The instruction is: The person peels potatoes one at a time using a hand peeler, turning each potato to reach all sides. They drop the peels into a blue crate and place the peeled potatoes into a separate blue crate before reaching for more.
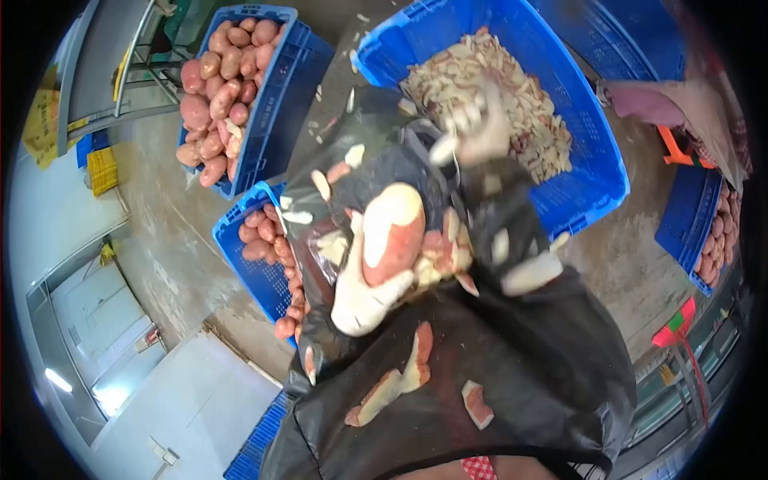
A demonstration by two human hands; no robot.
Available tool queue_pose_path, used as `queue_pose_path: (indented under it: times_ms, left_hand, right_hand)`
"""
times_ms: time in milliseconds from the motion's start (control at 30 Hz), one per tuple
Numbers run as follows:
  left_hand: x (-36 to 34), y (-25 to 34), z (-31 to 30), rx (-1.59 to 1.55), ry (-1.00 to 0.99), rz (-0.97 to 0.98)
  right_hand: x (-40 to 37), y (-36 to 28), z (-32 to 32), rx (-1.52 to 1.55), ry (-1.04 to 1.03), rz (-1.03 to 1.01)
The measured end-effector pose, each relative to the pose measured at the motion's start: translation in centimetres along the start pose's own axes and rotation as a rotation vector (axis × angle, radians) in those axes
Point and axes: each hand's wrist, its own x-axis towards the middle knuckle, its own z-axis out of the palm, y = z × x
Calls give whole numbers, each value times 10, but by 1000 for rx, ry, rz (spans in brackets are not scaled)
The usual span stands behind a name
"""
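Observation:
My left hand [364, 300], in a white glove, is wrapped round a large red-skinned potato [394, 236] above my lap. Pale flesh shows on the potato's upper and left side; red skin covers the lower right. My right hand [480, 132] is smeared by motion beside the blue crate of peelings [524, 104]. Its fingers look curled, and what they hold cannot be made out. Strips of potato peel [444, 256] lie heaped beside the potato on my black apron [480, 344]. More peel strips [392, 388] cling to the apron nearer my body.
A blue crate [284, 104] full of red potatoes [228, 72] stands at upper left. Another blue crate [240, 220] with potatoes is beside my left arm. At far right sits a further crate [680, 204] of potatoes, near a person's sleeve [664, 100]. Peel scraps dot the wet floor.

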Motion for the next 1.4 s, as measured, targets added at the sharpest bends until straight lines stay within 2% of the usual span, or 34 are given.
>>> queue_pose_path:
  times_ms: [33, 67, 100, 167, 200, 233, 267, 300, 333, 367, 433, 467, 500, 567, 600, 633, 700, 733, 767, 833, 867, 900, 967, 1000, 1033, 1100, 1133, 1167, 1233, 1267, 1333, 1367, 1400]
  left_hand:
    - [1, -1, 5, -11, 21, 27]
    - [-6, 1, 7, 15, -45, -52]
    - [-60, 8, -8, -287, -139, -366]
    - [-63, 39, -15, -272, -154, -426]
    - [-56, 45, -18, -153, -167, -354]
    - [-62, 40, -22, -146, -158, -355]
    - [-66, 32, -26, -265, -187, -407]
    - [-64, 25, -24, -394, -215, -444]
    - [-65, 40, -19, -570, -149, -522]
    - [-63, 36, -25, -639, -229, -679]
    - [-62, 20, -23, -736, -191, -466]
    - [-66, 27, -20, -800, -138, -412]
    - [-63, 14, -19, -805, -138, -403]
    - [-83, -17, -18, -1031, -135, -423]
    - [-84, -11, -7, -963, 59, -416]
    - [-81, -10, -8, -1038, -12, -424]
    - [-80, -22, -17, -1169, -169, -412]
    - [-79, -16, -14, -1180, -140, -407]
    - [-80, -19, -12, -1182, -132, -416]
    - [-82, -26, -10, -1360, -164, -549]
    - [-84, -23, -7, -1293, -77, -537]
    - [-84, -22, -9, -1414, -103, -507]
    - [-75, -13, -17, -1812, -498, -500]
    - [-82, -13, -20, -1781, -322, -612]
    - [-84, -13, -21, -1733, -160, -709]
    - [-81, 38, -4, -849, 83, -381]
    - [-75, 25, -6, -811, 34, -231]
    - [-68, 43, -15, -619, -92, -329]
    - [-67, 30, -11, -402, 21, -399]
    - [-67, 29, -6, -296, 53, -276]
    - [-63, 36, -4, -184, 61, -194]
    - [-62, 38, -3, -69, 69, -113]
    - [-64, 34, -2, 111, 74, -82]
  right_hand:
    - [-32, 28, 37, 155, -226, -20]
    - [-64, 48, 76, -222, -96, -56]
    - [-121, 77, 124, -544, 295, 7]
    - [-103, 65, 81, -163, 634, 48]
    - [-86, 49, 56, -237, 674, -44]
    - [-81, 50, 54, 1, 540, -152]
    - [-100, 57, 59, 189, 356, -14]
    - [-118, 65, 91, 358, 157, 125]
    - [-132, 78, 97, -229, 142, 166]
    - [-124, 82, 80, -351, 437, 80]
    - [-93, 57, 50, -136, 664, -54]
    - [-96, 45, 51, -20, 660, 15]
    - [-110, 55, 77, 37, 345, 58]
    - [-129, 86, 104, -554, 402, 133]
    - [-118, 79, 81, -382, 587, 154]
    - [-101, 67, 57, -215, 715, 64]
    - [-96, 42, 38, -83, 516, -33]
    - [-112, 59, 57, -21, 182, -5]
    - [-122, 77, 64, 202, -31, 315]
    - [-106, 79, 69, -382, 612, 149]
    - [-88, 59, 50, -340, 707, 99]
    - [-79, 42, 12, -24, 570, 26]
    - [-94, 40, 68, 169, 322, 106]
    - [-111, 51, 116, -11, 315, 211]
    - [-123, 70, 121, -772, 383, 59]
    - [-125, 91, 125, -160, 440, 62]
    - [-122, 94, 122, -256, 442, 111]
    - [-121, 101, 124, -299, 420, 158]
    - [-116, 97, 131, -392, 366, 195]
    - [-110, 93, 122, -401, 370, 165]
    - [-89, 75, 87, -324, 384, 39]
    - [-79, 64, 79, -416, 564, -34]
    - [-82, 52, 65, -382, 542, -37]
